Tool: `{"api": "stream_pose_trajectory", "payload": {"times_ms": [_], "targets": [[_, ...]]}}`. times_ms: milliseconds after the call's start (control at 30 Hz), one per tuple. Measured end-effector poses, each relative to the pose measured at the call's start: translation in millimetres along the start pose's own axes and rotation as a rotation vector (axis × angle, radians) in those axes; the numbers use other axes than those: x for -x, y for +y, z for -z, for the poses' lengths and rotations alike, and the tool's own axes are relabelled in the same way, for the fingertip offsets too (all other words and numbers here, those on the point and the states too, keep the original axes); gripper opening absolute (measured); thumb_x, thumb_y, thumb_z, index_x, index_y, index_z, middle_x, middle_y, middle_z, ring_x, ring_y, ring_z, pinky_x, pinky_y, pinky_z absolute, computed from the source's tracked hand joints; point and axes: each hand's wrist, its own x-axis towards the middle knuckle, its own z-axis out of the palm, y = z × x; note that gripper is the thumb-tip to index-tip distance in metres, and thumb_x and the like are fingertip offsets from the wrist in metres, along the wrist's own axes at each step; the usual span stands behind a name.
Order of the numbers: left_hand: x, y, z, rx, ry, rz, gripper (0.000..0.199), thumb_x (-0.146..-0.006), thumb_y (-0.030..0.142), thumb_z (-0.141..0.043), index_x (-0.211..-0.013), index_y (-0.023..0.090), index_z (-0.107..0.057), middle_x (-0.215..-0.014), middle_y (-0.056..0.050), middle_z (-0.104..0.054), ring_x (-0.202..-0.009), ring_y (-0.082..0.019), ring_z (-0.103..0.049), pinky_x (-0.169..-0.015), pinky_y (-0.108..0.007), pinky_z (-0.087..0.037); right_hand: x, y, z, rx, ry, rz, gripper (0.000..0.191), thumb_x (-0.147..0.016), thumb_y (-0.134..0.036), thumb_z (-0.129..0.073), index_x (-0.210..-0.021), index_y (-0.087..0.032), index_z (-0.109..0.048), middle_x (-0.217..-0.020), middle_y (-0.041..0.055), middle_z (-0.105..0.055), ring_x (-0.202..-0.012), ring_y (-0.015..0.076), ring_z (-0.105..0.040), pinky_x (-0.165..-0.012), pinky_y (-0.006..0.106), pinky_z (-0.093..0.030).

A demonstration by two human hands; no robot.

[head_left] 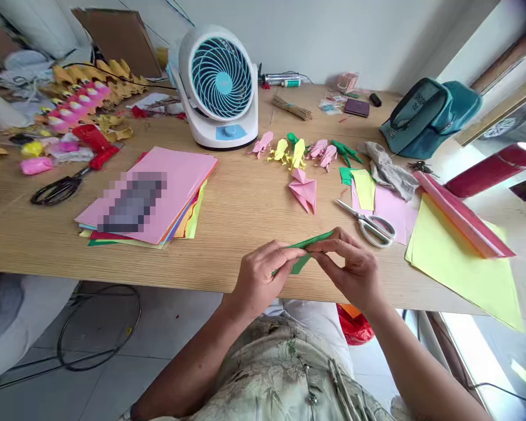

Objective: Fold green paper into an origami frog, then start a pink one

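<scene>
A folded piece of green paper [311, 241] is held just above the table's front edge. My left hand [265, 272] pinches its left part between thumb and fingers. My right hand [348, 263] grips the right part, its fingertips meeting those of the left near the middle. One green flap [300, 264] hangs below the fingers. Beyond the hands lies a pink folded paper piece [304, 192]. Farther back sit several small origami figures in pink, yellow [298, 154] and green [347, 152]. White-handled scissors [372, 227] rest to the right of my right hand.
A white and blue fan [221, 88] stands at the back. On the left are a stack of coloured paper [175, 169] and black-handled scissors [61, 188]. To the right lie yellow sheets [464, 275], a red roll [493, 169], a grey cloth [388, 169] and a teal bag [429, 120].
</scene>
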Motion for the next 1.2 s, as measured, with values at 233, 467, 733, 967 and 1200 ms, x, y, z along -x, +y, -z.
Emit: {"api": "stream_pose_trajectory", "payload": {"times_ms": [233, 467, 733, 967, 1200], "targets": [[-4.4, 2.3, 4.4, 0.005, -0.028, 0.048, 0.020, -0.093, 0.010, -0.059, -0.103, 0.021, -0.070, -0.093, -0.003, -0.071, -0.083, -0.011, -0.068, -0.074, -0.020, -0.051, -1.4, -0.4, -3.4, 0.068, -0.048, -0.003, 0.012, -0.092, -0.010, -0.057, -0.090, -0.022, -0.059, -0.085, 0.0013, -0.054, -0.079, 0.0147, -0.051, -0.070, 0.031, -0.042], [-1.1, 0.5, 1.1, 0.002, -0.012, 0.157, 0.023, -0.091, 0.012, -0.061, -0.111, 0.023, -0.062, -0.101, -0.001, -0.072, -0.090, -0.012, -0.069, -0.080, -0.021, -0.052, -5.8, -5.8, -7.9, 0.025, -0.062, -0.074, 0.009, -0.091, -0.013, -0.060, -0.093, -0.022, -0.062, -0.087, 0.0009, -0.054, -0.082, 0.0146, -0.052, -0.074, 0.031, -0.043], [-3.7, -0.1, 5.7, 0.046, -0.068, 0.251, 0.036, -0.089, 0.014, -0.065, -0.122, 0.026, -0.056, -0.115, 0.000, -0.072, -0.101, -0.014, -0.070, -0.086, -0.019, -0.053, -7.1, -1.5, -5.8, -0.014, -0.112, -0.082, 0.006, -0.091, -0.018, -0.064, -0.092, -0.024, -0.067, -0.085, 0.0003, -0.052, -0.081, 0.0148, -0.052, -0.072, 0.031, -0.043], [-2.5, -3.7, 8.2, 0.064, -0.138, 0.270, 0.049, -0.087, 0.009, -0.063, -0.131, 0.028, -0.052, -0.125, -0.001, -0.070, -0.108, -0.015, -0.070, -0.090, -0.021, -0.054, -10.2, 0.4, -0.7, 0.009, -0.134, -0.079, 0.006, -0.089, -0.019, -0.066, -0.086, -0.024, -0.068, -0.085, 0.0010, -0.052, -0.081, 0.0150, -0.053, -0.073, 0.032, -0.045], [2.5, -7.5, -0.1, 0.092, -0.129, 0.323, 0.046, -0.088, 0.011, -0.063, -0.130, 0.029, -0.054, -0.120, -0.001, -0.072, -0.109, -0.017, -0.071, -0.092, -0.024, -0.055, -13.8, 13.6, 1.8, -0.176, -0.159, -0.305, 0.014, -0.081, -0.031, -0.076, -0.074, -0.022, -0.069, -0.080, 0.0007, -0.053, -0.076, 0.0147, -0.053, -0.068, 0.032, -0.044]]}}
